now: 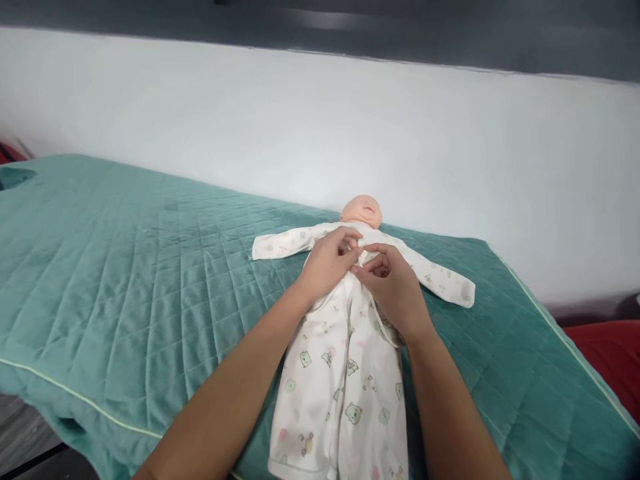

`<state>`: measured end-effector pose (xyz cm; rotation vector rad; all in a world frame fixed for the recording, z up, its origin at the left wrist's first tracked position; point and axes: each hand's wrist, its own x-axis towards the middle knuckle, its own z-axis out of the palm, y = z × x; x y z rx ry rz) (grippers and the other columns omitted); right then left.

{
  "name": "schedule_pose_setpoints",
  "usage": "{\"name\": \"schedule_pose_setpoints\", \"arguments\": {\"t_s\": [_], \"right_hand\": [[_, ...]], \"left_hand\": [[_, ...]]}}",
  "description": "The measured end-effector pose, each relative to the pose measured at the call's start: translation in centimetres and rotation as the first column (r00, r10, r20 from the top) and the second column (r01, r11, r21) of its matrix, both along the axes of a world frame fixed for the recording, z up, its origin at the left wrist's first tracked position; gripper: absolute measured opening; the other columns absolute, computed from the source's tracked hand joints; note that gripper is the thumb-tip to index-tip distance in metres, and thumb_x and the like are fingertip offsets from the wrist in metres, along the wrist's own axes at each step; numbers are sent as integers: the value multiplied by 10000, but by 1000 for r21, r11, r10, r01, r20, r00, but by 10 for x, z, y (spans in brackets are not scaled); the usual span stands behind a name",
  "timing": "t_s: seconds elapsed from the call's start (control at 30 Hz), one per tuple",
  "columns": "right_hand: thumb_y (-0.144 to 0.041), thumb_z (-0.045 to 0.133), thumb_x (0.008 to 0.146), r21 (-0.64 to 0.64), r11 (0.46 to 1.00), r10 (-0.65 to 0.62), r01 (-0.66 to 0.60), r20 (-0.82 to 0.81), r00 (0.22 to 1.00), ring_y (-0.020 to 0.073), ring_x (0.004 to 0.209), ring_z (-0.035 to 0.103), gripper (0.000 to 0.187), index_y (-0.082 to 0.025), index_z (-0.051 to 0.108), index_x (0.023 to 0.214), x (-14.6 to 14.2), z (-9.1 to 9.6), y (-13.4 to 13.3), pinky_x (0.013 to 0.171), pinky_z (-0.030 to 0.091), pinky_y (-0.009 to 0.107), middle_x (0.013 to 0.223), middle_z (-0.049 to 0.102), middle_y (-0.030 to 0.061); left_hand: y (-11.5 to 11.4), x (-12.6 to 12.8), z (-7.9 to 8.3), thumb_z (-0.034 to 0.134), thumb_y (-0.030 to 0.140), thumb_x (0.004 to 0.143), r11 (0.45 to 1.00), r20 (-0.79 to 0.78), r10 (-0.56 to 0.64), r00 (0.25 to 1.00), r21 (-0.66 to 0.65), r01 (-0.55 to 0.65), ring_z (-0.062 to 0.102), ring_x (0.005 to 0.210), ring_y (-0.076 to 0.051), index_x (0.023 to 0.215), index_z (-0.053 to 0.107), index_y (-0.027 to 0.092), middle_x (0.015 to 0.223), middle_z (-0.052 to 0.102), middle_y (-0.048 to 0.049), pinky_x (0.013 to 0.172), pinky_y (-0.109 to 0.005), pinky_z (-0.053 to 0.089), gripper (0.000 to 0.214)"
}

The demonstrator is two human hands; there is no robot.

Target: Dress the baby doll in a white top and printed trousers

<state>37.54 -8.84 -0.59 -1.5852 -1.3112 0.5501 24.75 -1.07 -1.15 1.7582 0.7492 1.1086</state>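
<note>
A baby doll (363, 211) lies on its back on a teal quilted cover (130, 267), head towards the wall. It wears a white sleepsuit (345, 380) printed with small bears, sleeves spread out to both sides. My left hand (330, 261) and my right hand (393, 287) meet over the doll's chest. Both pinch the front edges of the sleepsuit just below the neck, fingers curled and pressed together. What sits between the fingertips is too small to make out.
The cover lies over a padded table (65, 407) that runs along a white wall (320, 127). Its near edge falls away at the lower left. Something red (613, 357) sits past the right end, and a little red shows at the far left.
</note>
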Motion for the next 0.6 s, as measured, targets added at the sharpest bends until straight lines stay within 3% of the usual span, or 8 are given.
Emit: {"name": "schedule_pose_setpoints", "arguments": {"t_s": [0.6], "right_hand": [[-350,724,798,35,999,-12,12,6,1000,131,623,495,296,-271,650,1074,2,-4,-1,630,407,285,736,623,-37]], "left_hand": [[1,-1,-1,574,170,845,1000,-12,23,1000,7,-23,537,705,-97,1008,663,182,874,635,3,686,-226,418,185]]}}
